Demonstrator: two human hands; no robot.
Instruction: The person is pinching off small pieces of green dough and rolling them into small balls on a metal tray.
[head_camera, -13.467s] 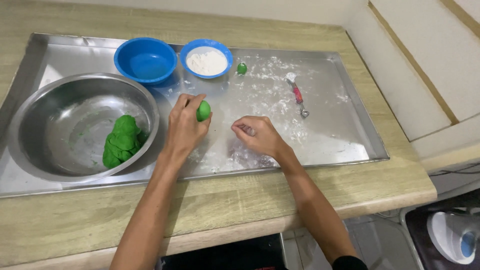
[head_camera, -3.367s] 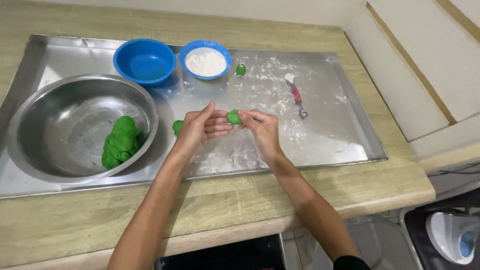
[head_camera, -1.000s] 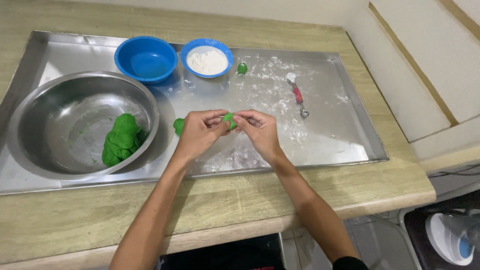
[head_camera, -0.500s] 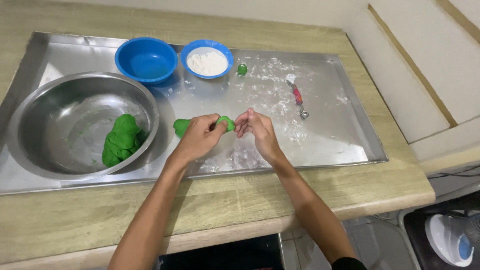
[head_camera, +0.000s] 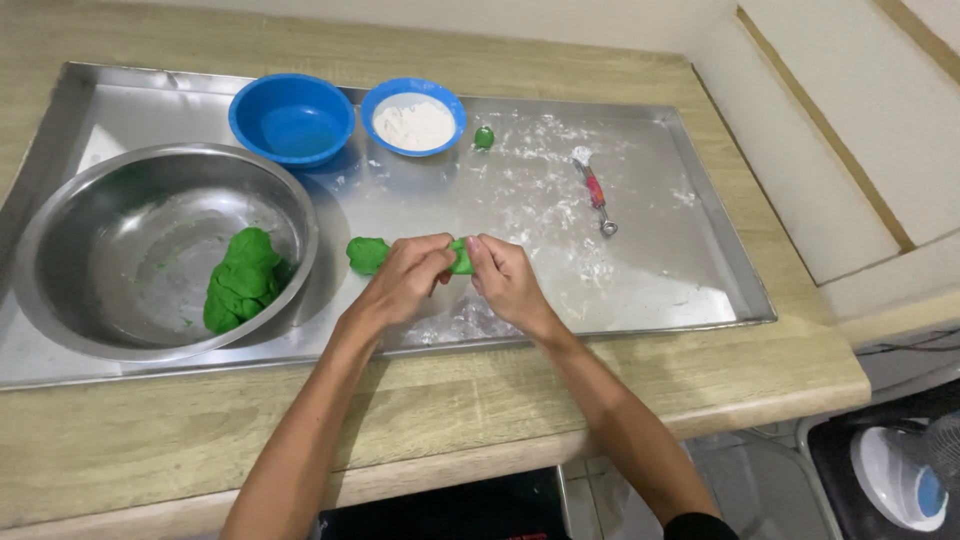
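- big round steel mixing bowl (head_camera: 120, 215) on the left, with a lump of green dough (head_camera: 240, 280) sitting inside it
- empty blue plastic bowl (head_camera: 291, 118)
- smaller blue bowl of white flour (head_camera: 413, 118) right beside it
- red-handled metal scoop (head_camera: 595, 190) lying on the floury tray
- pale wooden counter (head_camera: 150, 440) under it all

Dough (head_camera: 243, 281) bright green. Two bowls (head_camera: 291, 115) blue, flour (head_camera: 413, 123) white. Big bowl (head_camera: 95, 215), tray (head_camera: 690, 290) silver, white-dusted. Scoop (head_camera: 597, 189) handle red. Desk (head_camera: 500, 375) pale wood-grain.
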